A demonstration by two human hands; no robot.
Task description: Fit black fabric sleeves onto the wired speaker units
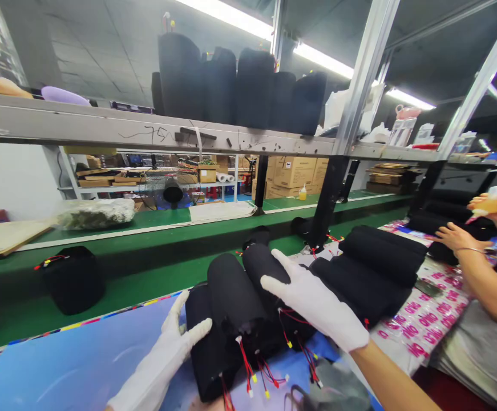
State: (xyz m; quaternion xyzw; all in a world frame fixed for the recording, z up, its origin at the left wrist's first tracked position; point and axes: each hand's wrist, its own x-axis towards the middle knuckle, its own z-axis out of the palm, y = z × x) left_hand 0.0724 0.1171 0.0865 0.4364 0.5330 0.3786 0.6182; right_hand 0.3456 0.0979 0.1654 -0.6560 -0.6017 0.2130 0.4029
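Black cloth-covered cylinders [235, 291] lie side by side in a pile on the blue sheet, with red wires [245, 359] and small yellow and white connectors trailing from their near ends. At the pile's left edge is my left hand [169, 348], in a white glove, thumb and fingers spread against or close beside the outermost cylinder [207, 354]. My right hand [312, 297], also white-gloved, rests with fingers apart over the upper right cylinder [265, 268]. Neither hand is closed around a cylinder. Part of the right cylinder is hidden under my right hand.
More black cylinders [372, 257] lie to the right, where a co-worker's hands [462, 240] hold a squeeze bottle. A single cylinder [73, 279] stands on the green conveyor at left. Overhead runs a shelf [115, 128] bearing upright cylinders; a dark post [329, 205] rises behind the pile.
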